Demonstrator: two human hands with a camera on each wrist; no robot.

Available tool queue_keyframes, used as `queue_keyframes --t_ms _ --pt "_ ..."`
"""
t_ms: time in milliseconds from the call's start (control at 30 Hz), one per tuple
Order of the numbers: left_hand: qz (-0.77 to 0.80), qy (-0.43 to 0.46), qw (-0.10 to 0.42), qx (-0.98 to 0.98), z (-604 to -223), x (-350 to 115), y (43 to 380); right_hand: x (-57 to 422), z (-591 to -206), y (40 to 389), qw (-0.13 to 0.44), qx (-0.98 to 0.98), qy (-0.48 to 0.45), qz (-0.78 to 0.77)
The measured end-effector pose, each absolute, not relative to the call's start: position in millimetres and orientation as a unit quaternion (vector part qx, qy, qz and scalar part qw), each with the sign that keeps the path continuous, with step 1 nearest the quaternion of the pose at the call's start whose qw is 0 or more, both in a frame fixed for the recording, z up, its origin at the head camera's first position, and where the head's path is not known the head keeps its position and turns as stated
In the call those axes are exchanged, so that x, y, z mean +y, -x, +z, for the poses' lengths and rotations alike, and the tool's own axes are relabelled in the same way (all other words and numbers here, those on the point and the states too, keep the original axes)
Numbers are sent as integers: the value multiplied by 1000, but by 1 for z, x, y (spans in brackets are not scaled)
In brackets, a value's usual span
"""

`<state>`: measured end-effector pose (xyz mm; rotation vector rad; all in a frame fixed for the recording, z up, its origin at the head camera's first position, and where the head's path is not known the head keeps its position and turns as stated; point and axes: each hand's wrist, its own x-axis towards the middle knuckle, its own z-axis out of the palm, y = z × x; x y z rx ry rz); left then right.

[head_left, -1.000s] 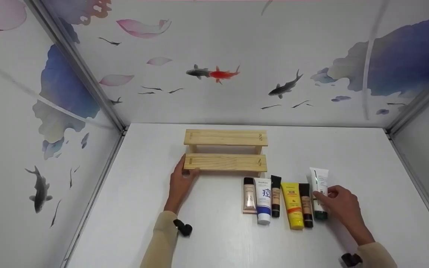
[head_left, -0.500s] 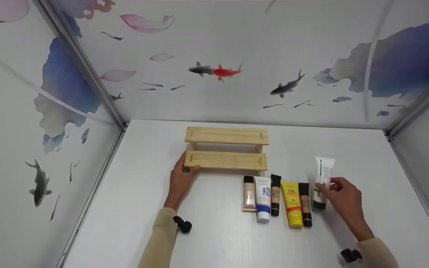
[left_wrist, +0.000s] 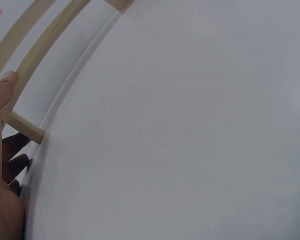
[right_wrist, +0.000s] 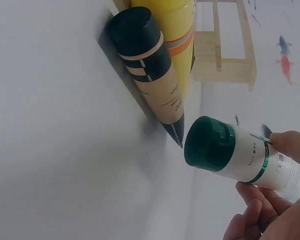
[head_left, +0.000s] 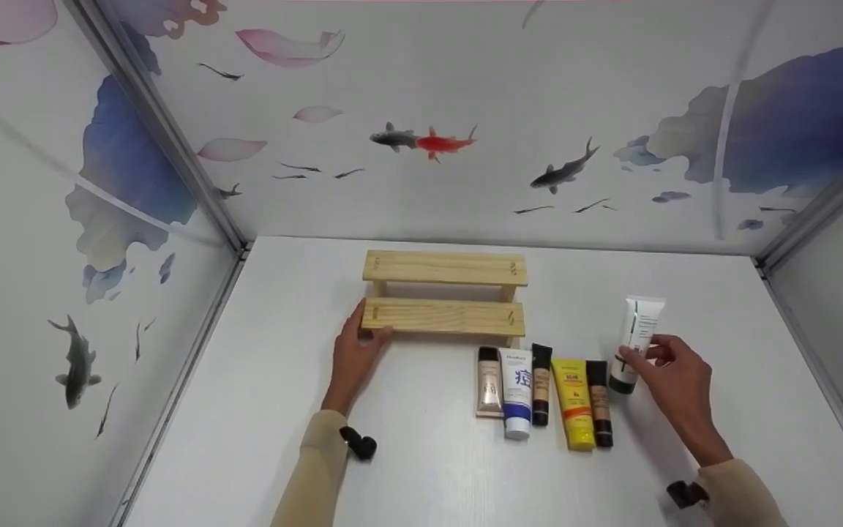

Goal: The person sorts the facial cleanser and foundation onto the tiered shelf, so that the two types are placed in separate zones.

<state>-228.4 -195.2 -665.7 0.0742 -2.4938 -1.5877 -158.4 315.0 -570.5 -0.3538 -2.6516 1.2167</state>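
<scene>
A two-tier wooden rack [head_left: 443,316] stands on the white table. My left hand [head_left: 357,359] grips the left end of its lower shelf, the thumb [left_wrist: 6,85] on the shelf edge and the other fingers around the leg. In my right hand [head_left: 674,384] a white squeeze tube [head_left: 642,326] with a dark green cap [right_wrist: 210,144] is pinched between thumb and fingers, raised above the table, cap end down. Left of it lies a row of tubes: a yellow tube [head_left: 575,402], black-and-tan tubes [head_left: 599,402], a white-and-blue tube [head_left: 517,391] and a beige tube [head_left: 489,380].
White panels with painted fish and petals [head_left: 421,139] enclose the table [head_left: 421,476] at the back and both sides. Metal corner posts [head_left: 165,132] join the panels. A small black device [head_left: 359,443] is on the left sleeve, another [head_left: 685,494] on the right.
My right hand has lifted the white tube off the table beside the row and carried it up and slightly away toward the back. My left hand keeps its hold on the rack.
</scene>
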Motion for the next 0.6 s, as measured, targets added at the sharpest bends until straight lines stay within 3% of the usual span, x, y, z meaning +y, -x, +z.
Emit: queue_keyframes --t_ms 600 --pt "-540 -15 98 -836 -664 -194 228 290 -554 167 156 -886 62 433"
